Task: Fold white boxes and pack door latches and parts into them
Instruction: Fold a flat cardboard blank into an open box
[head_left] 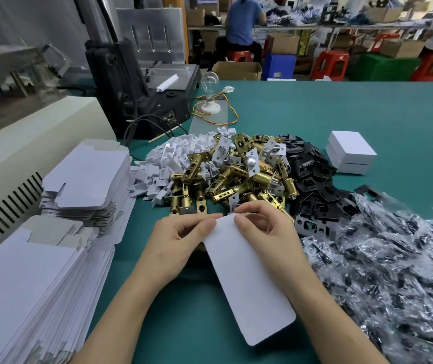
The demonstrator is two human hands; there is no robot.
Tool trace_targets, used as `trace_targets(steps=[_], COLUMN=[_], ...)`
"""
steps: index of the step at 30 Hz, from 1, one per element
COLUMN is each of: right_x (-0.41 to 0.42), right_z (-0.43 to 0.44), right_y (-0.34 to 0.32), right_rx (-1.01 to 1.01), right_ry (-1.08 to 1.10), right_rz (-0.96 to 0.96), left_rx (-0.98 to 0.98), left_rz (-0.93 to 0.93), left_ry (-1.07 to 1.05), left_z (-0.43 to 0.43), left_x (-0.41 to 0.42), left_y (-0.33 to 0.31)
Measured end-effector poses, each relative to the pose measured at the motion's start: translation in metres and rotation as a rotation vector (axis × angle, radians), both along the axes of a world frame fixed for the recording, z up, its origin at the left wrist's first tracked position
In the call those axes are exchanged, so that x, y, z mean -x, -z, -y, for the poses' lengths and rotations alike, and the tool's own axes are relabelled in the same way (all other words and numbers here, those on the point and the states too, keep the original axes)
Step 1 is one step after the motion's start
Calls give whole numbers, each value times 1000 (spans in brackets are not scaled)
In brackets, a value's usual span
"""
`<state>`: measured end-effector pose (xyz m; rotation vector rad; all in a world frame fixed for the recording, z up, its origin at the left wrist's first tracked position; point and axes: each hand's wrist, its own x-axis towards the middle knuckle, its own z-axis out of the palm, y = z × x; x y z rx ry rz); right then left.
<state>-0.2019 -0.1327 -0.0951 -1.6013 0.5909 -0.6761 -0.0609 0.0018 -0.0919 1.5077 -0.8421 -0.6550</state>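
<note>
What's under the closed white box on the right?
A second closed white box sits under the top box, resting on the table. Their contents are hidden.

The surface (315, 114) is plain teal. The blank (247, 279) is plain white, as are the boxes (350, 151) and the small plastic pieces (176, 153). The stacks (86, 172) are white, with grey on some flaps. The latches (236, 177) are brass-gold with silver bolts and white faceplates. The plates (312, 179) are black. The bags (399, 271) are clear and glinting, black inside. The stools (332, 61) are red, the crate (279, 65) blue.
</note>
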Motion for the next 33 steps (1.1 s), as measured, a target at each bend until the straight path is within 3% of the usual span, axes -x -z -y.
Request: trace_targets(steps=[8,13,15,18,21,25,29,33], right_x=[1,1,2,3,2,2,3,5], right_z=[0,1,1,-4,-8,-6,-2,0], right_y=[-3,-9,-11,-11,-9,-12,-11,-12], right_rx=[-35,-50,50,378,474,294,250,289], right_ry=[33,-67,-132,-223,-170,-121,-134,-213], right_rz=[-5,5,26,19,60,47,-50,-118], left_rx=[-22,-71,-71,-86,-99,-65,210,44], left_rz=[-64,-261,-355,-401,-295,225,181,264], left_ry=[47,-29,-88,-147,-151,-327,-121,-70], left_z=[2,-1,-2,-3,-3,-3,-11,-11], left_x=[3,-1,-5,-7,-8,-12,-13,-15], left_y=[-1,-9,-10,-10,-6,2,-2,0])
